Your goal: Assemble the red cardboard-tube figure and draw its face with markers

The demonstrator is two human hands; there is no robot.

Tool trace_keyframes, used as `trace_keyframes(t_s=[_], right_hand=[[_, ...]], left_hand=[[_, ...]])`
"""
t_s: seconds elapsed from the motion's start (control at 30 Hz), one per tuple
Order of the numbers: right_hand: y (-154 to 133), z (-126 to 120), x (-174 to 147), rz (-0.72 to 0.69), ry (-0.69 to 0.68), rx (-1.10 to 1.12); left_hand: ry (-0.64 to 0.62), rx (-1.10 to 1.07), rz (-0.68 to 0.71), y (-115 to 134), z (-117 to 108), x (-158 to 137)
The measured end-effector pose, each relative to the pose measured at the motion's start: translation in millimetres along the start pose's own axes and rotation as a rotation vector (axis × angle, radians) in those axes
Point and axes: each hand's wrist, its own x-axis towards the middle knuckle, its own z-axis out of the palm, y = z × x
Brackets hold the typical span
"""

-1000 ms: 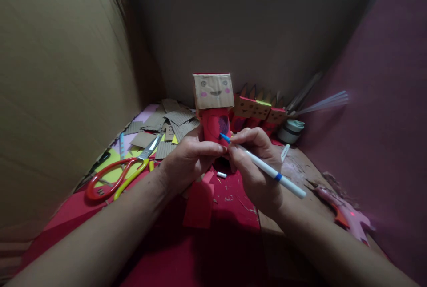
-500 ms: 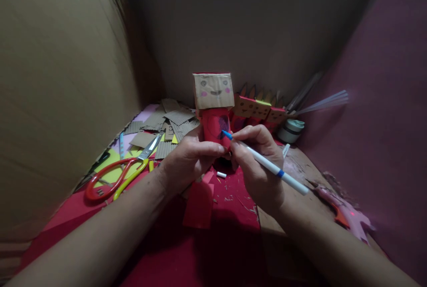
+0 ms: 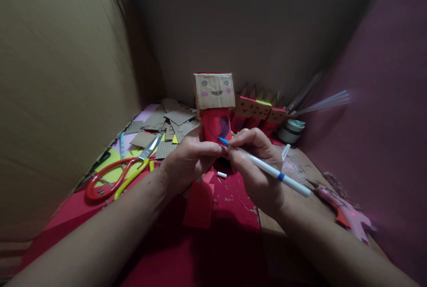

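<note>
My left hand [image 3: 195, 151] is closed around the lower part of a cardboard figure [image 3: 215, 90], which stands upright with a drawn smiling face and a red paper body. On the red front is a drawn outline, its right side coloured dark blue-purple. Between the fingers of my right hand [image 3: 258, 162] sits a white felt-tip pen [image 3: 267, 169] with a blue tip and a blue band. The pen's tip rests at the lower edge of the outline, close to my left thumb. My left fingers behind the figure are hidden.
Red-and-yellow-handled scissors [image 3: 133, 160] lie left, beside cardboard scraps [image 3: 180, 116]. Several similar cardboard figures [image 3: 260, 109] stand behind. At right are a pale green roll [image 3: 292, 130], clear sticks [image 3: 325, 102] and a pink glue gun [image 3: 347, 209]. Red paper [image 3: 200, 207] lies in front.
The pen tip has moved slightly left and down across the red front, from the coloured area to the outline's bottom edge. My left hand still holds the figure almost unmoved.
</note>
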Motion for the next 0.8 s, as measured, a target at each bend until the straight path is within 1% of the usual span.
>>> trace_keyframes(t_s=[0.37,0.57,0.67,0.8], right_hand=[[-0.4,3.3,3.0,-0.007,0.102,-0.035],[0.0,1.0,1.1,-0.012,0.024,-0.026],[-0.8,0.8,1.0,-0.009,0.010,-0.006],[-1.1,0.6,1.5,-0.005,-0.004,-0.003]], left_hand=[[-0.008,0.009,0.009,0.0,0.5,-0.4],[-0.008,-0.005,0.028,0.5,2.2,-1.0],[-0.004,0.004,0.013,0.6,2.3,-1.0],[-0.017,0.008,0.052,-0.4,1.6,-0.1]])
